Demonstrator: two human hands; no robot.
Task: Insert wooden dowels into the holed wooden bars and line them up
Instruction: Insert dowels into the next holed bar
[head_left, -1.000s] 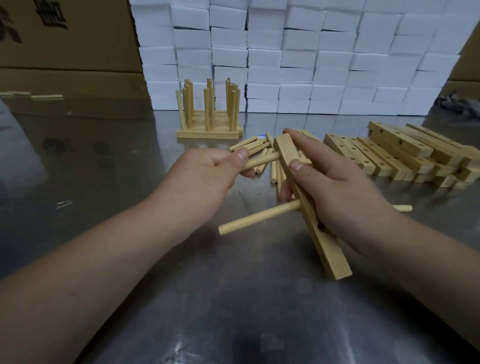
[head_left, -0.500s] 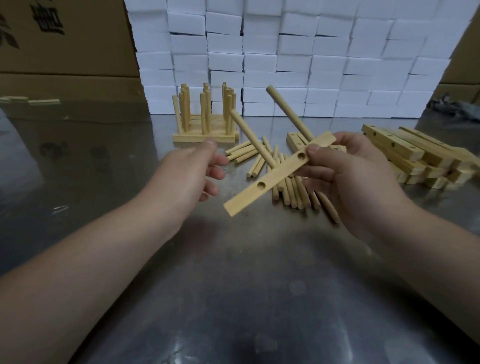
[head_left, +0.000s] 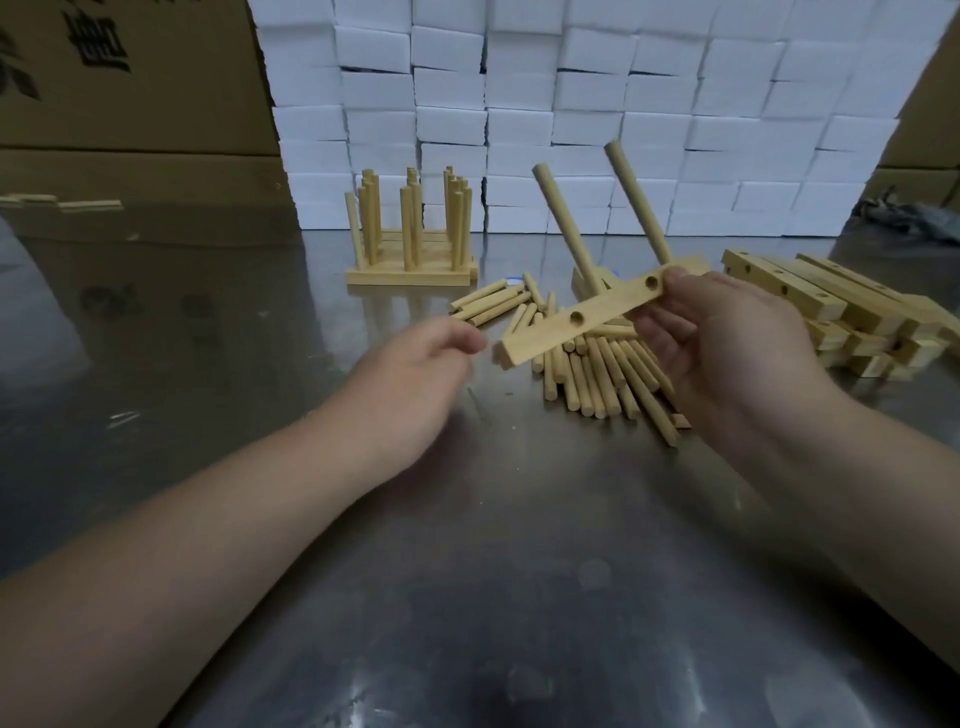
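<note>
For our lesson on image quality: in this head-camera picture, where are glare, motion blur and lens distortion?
Head view: glare streaks the steel table near the bottom edge; the left hand is smeared by motion, while the holed bar in the right hand is crisp; the white block wall bows, wide-angle.

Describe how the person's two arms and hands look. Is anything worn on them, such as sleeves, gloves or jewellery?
The left forearm and the right forearm are bare, and no sleeve comes into view. The left hand and the right hand wear no gloves. No watch, bracelet or ring shows on the sides that the camera sees.
</note>
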